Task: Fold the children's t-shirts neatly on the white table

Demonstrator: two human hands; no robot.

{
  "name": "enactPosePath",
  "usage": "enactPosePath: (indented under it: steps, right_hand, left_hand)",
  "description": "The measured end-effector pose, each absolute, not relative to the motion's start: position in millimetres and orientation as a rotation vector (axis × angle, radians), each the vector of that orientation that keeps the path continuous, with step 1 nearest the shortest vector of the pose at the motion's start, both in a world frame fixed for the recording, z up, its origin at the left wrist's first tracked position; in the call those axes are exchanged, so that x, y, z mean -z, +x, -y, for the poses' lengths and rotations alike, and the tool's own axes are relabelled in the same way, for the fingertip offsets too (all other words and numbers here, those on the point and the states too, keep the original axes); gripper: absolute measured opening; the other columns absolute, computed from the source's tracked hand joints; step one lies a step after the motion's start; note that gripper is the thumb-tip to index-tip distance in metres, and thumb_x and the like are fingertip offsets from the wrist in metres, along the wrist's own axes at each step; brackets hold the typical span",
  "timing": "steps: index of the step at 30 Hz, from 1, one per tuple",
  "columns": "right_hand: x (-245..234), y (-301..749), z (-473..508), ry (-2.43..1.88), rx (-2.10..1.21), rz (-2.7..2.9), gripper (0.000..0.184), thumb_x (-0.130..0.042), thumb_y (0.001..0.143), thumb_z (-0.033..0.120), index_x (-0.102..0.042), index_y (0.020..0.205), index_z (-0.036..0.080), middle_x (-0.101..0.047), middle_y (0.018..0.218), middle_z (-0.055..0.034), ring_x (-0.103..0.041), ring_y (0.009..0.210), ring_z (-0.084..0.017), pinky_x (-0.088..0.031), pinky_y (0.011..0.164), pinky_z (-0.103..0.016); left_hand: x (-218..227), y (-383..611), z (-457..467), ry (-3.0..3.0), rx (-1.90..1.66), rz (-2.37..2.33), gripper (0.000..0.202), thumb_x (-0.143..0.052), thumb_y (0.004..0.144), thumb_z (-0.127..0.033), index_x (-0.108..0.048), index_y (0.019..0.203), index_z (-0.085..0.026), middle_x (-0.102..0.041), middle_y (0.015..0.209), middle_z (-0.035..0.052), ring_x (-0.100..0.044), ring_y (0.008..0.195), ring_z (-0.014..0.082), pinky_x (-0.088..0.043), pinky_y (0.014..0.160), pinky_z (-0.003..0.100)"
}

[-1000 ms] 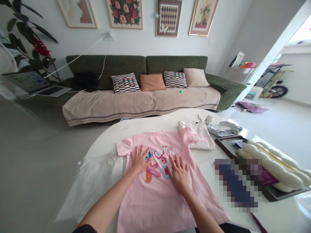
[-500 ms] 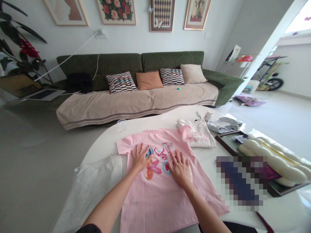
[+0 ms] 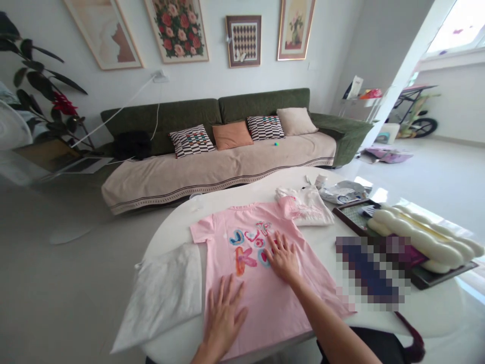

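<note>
A pink T-shirt [image 3: 261,298] with colourful printed letters lies spread flat, front up, on a white round table [image 3: 178,222]. My left hand [image 3: 223,317] rests flat on the shirt's lower left part, fingers spread. My right hand [image 3: 282,258] lies flat on the print at the chest, fingers stretched out. Neither hand holds anything.
A white garment [image 3: 162,293] lies left of the shirt, a folded white one [image 3: 308,207] at its right shoulder. A dark tray [image 3: 350,215] with a cream puffy object [image 3: 420,237] and a blurred patch sit at right. A green sofa [image 3: 227,141] stands behind the table.
My left hand has slid from the chest print down toward the shirt's lower left part. The right hand stays on the print. The camera view has shifted slightly.
</note>
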State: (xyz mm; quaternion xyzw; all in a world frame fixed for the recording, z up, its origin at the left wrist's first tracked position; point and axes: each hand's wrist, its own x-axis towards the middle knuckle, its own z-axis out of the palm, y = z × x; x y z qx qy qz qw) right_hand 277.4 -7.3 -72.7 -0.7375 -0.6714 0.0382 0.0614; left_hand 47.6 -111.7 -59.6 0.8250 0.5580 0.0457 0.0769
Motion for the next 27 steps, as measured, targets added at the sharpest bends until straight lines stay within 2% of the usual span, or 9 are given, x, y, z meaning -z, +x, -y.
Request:
enactPosePath:
  steps: [4, 8, 11, 15, 18, 21, 23, 24, 27]
  right_hand:
    - [72, 287, 2, -2.199, -0.211, 2.110, 0.059, -0.023, 0.086, 0.055, -0.013, 0.139, 0.031, -0.005, 0.147, -0.0033, -0.001, 0.133, -0.029, -0.009, 0.100, -0.055]
    - [72, 304, 4, -2.161, -0.296, 2.203, 0.058, -0.023, 0.085, 0.057, -0.015, 0.138, 0.033, -0.007, 0.147, -0.0021, -0.005, 0.133, -0.025, -0.012, 0.101, -0.052]
    - [79, 320, 21, -2.181, -0.258, 2.184, 0.059, -0.023, 0.086, 0.056, -0.016, 0.138, 0.029, -0.012, 0.147, -0.0043, -0.006, 0.133, -0.024, -0.011, 0.102, -0.051]
    - [92, 350, 49, -2.159, -0.144, 2.171, 0.060, -0.022, 0.086, 0.056, -0.014, 0.139, 0.028, -0.013, 0.147, -0.0016, -0.004, 0.134, -0.020, -0.014, 0.104, -0.044]
    - [88, 369, 54, -2.248, -0.111, 2.106, 0.060, -0.020, 0.087, 0.055, -0.015, 0.139, 0.026, -0.013, 0.146, -0.0011, -0.006, 0.133, -0.019, -0.017, 0.103, -0.044]
    - [71, 363, 47, -2.443, -0.126, 1.971, 0.062, -0.022, 0.088, 0.050, -0.018, 0.139, 0.016, -0.016, 0.145, -0.0079, -0.011, 0.133, -0.023, -0.016, 0.103, -0.046]
    - [59, 338, 40, -2.444, -0.103, 1.963, 0.066, -0.023, 0.088, 0.051, -0.020, 0.138, 0.009, -0.015, 0.145, -0.0131, -0.009, 0.133, -0.026, -0.013, 0.104, -0.045]
    - [54, 321, 36, -2.354, -0.090, 2.021, 0.067, -0.023, 0.087, 0.052, -0.021, 0.138, 0.009, -0.014, 0.145, -0.0133, -0.006, 0.133, -0.026, -0.011, 0.104, -0.044]
    - [49, 269, 22, -1.945, -0.218, 2.331, 0.062, -0.019, 0.087, 0.053, -0.017, 0.140, 0.020, -0.011, 0.147, -0.0056, -0.002, 0.134, -0.022, -0.010, 0.104, -0.044]
  left_hand:
    - [57, 39, 125, 2.432, -0.139, -1.736, 0.052, -0.037, 0.085, -0.045, -0.018, 0.134, -0.040, -0.015, 0.145, -0.0034, -0.010, 0.132, 0.0291, -0.010, 0.102, 0.056]
    - [57, 39, 127, 2.403, -0.155, -1.748, 0.056, -0.042, 0.083, -0.045, -0.019, 0.134, -0.040, -0.017, 0.145, -0.0029, -0.011, 0.132, 0.0312, -0.008, 0.102, 0.057]
    - [61, 39, 128, 2.423, -0.183, -1.761, 0.056, -0.043, 0.082, -0.044, -0.019, 0.133, -0.041, -0.015, 0.145, -0.0043, -0.010, 0.132, 0.0311, -0.008, 0.101, 0.058]
    - [61, 40, 129, 2.444, -0.191, -1.778, 0.058, -0.044, 0.082, -0.041, -0.017, 0.133, -0.042, -0.014, 0.145, -0.0055, -0.009, 0.132, 0.0305, -0.007, 0.101, 0.058]
    - [57, 41, 130, 2.434, -0.167, -1.777, 0.057, -0.045, 0.082, -0.039, -0.020, 0.133, -0.041, -0.016, 0.145, -0.0042, -0.011, 0.132, 0.0308, -0.008, 0.101, 0.057]
    - [53, 41, 132, 2.428, -0.146, -1.763, 0.056, -0.045, 0.082, -0.038, -0.022, 0.133, -0.040, -0.019, 0.144, -0.0028, -0.013, 0.132, 0.0310, -0.010, 0.101, 0.057]
    - [53, 40, 133, 2.434, -0.144, -1.758, 0.055, -0.044, 0.082, -0.038, -0.023, 0.133, -0.039, -0.020, 0.144, -0.0022, -0.014, 0.131, 0.0311, -0.010, 0.101, 0.057]
    - [54, 39, 133, 2.439, -0.147, -1.758, 0.054, -0.043, 0.082, -0.040, -0.023, 0.133, -0.039, -0.020, 0.144, -0.0022, -0.014, 0.131, 0.0311, -0.010, 0.101, 0.057]
    - [57, 37, 133, 2.459, -0.155, -1.755, 0.052, -0.040, 0.083, -0.044, -0.021, 0.132, -0.042, -0.019, 0.144, -0.0038, -0.014, 0.132, 0.0302, -0.010, 0.101, 0.057]
